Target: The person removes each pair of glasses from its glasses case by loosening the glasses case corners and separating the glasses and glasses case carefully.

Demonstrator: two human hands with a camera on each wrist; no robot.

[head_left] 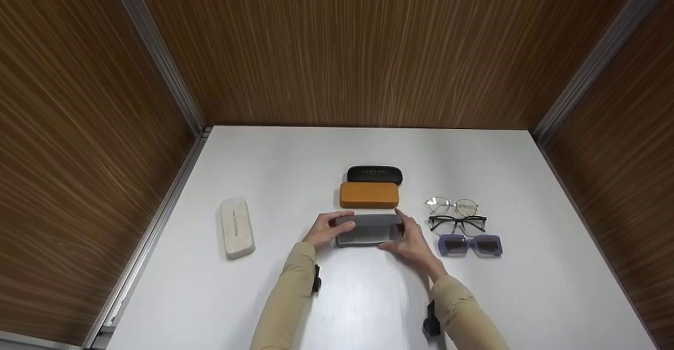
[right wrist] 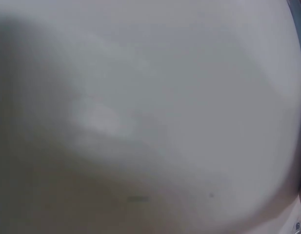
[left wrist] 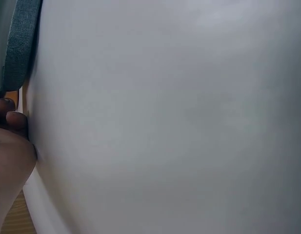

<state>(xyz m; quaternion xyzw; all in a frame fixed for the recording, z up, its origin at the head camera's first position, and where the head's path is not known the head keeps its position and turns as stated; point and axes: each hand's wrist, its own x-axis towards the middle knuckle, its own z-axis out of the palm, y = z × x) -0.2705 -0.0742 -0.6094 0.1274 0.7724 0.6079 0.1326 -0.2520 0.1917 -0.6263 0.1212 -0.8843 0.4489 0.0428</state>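
Between both hands, a grey glasses case [head_left: 368, 237] lies on the white table with its lid partly raised and the paler inside showing at the front. My left hand [head_left: 327, 230] grips its left end, thumb on the lid's front. At the right end my right hand [head_left: 413, 240] holds the case, fingers at the back corner and thumb at the lower front edge. In the left wrist view, the blue-grey fabric side of the case [left wrist: 21, 46] shows above the curled fingers [left wrist: 16, 121]. Only a sliver of the case [right wrist: 300, 29] enters the right wrist view.
Just behind stands an orange glasses case [head_left: 369, 195], with a black case [head_left: 374, 174] beyond it. A white case [head_left: 237, 228] lies far left. On the right are thin-framed glasses [head_left: 466, 207], black-framed glasses [head_left: 458, 223] and purple sunglasses [head_left: 470, 245]. Wood-grain panels [head_left: 337, 50] enclose the table.
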